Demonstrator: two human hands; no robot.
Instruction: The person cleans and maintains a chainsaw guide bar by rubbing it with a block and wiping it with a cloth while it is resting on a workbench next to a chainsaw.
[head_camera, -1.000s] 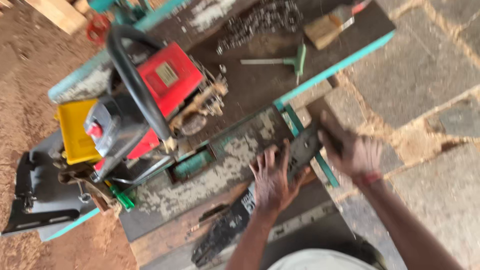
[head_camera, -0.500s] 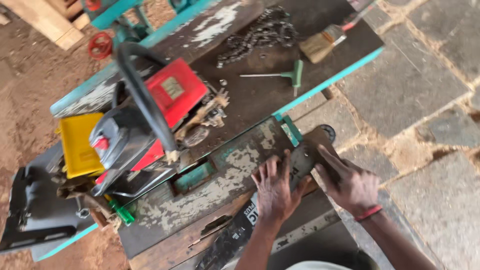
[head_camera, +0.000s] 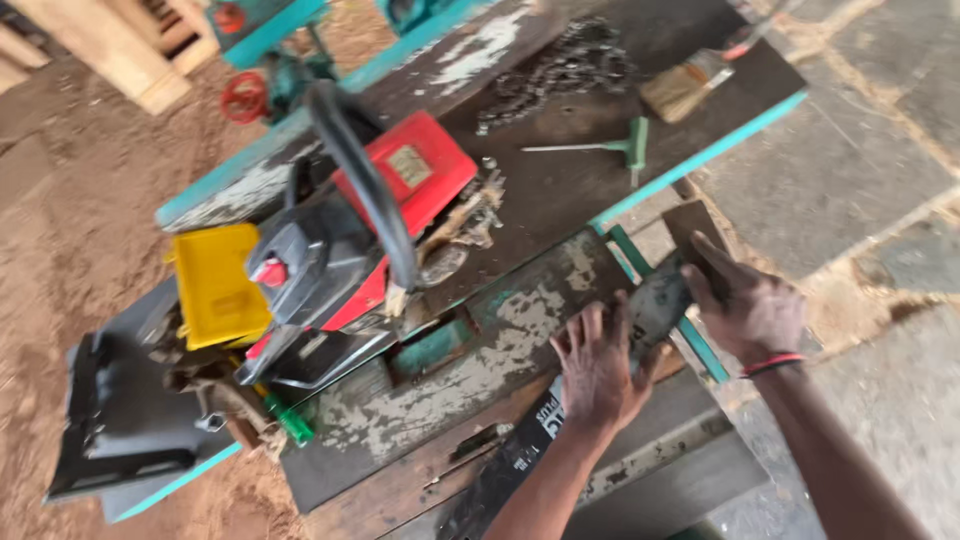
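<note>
Sawdust-strewn ground on the left of the frame and grey stone paving on the right surround a worn desk (head_camera: 520, 330) with flaking paint and teal edges, which runs from the lower left toward the upper right.

At lower right, both of the person's hands rest on a long, dark chainsaw guide bar (head_camera: 655, 305) that lies along the near edge of the desk. The left hand (head_camera: 597, 365) lies flat on it, fingers spread wide and palm down. The right hand (head_camera: 750, 305), with a red band at the wrist, is curled around the bar's far end, gripping it where it overhangs the desk edge. The bar's other end runs down toward the bottom centre of the frame, partly hidden under the left forearm.

At centre left sits a red and grey chainsaw body (head_camera: 350, 260) with a black loop handle. A yellow container (head_camera: 215, 285) is just beside it on the left, and a black plastic cover (head_camera: 120, 420) lies at the lower left corner. Toward the top, well apart from the hands, lie a saw chain (head_camera: 560, 75), a green-handled T-wrench (head_camera: 620, 147) and a paintbrush (head_camera: 690, 85)
</note>
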